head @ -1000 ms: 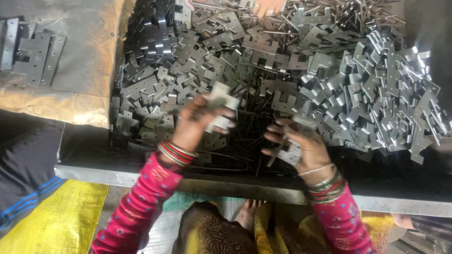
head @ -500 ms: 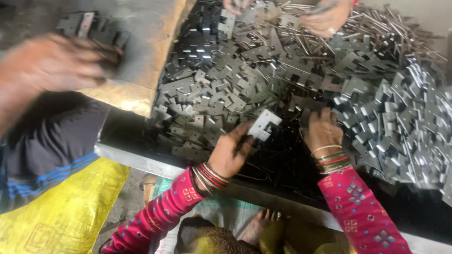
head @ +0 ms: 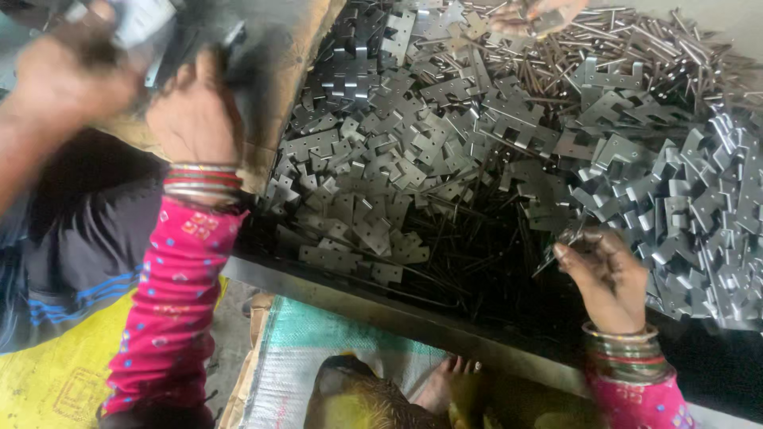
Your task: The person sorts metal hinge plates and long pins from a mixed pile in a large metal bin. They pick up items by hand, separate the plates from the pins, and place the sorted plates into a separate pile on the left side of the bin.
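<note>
A big heap of grey metal hinge plates [head: 413, 151] fills a dark tray, with thin metal pins [head: 477, 262] lying loose at the near side. My left hand [head: 195, 111] reaches far to the upper left, onto a brown board [head: 298, 48]. Motion blur hides what its fingers hold. My right hand [head: 604, 274] rests at the near right of the heap, beside a stack of bright plates [head: 699, 214]. Its fingertips are pinched on a thin pin [head: 560, 250]. Both wrists carry bangles and pink sleeves.
Another person's blurred hand [head: 67, 79] works at the upper left with a shiny metal piece [head: 139, 20]. A third hand [head: 532, 12] picks at the heap's far edge. The tray's metal rim [head: 358, 298] runs in front of me. Below it lie a yellow sack [head: 48, 373], a woven sack [head: 318, 349] and a bare foot [head: 445, 381].
My left hand, which held a hinge plate over the heap, has swung up and left to the board. My right hand has slid toward the near edge and now pinches a pin.
</note>
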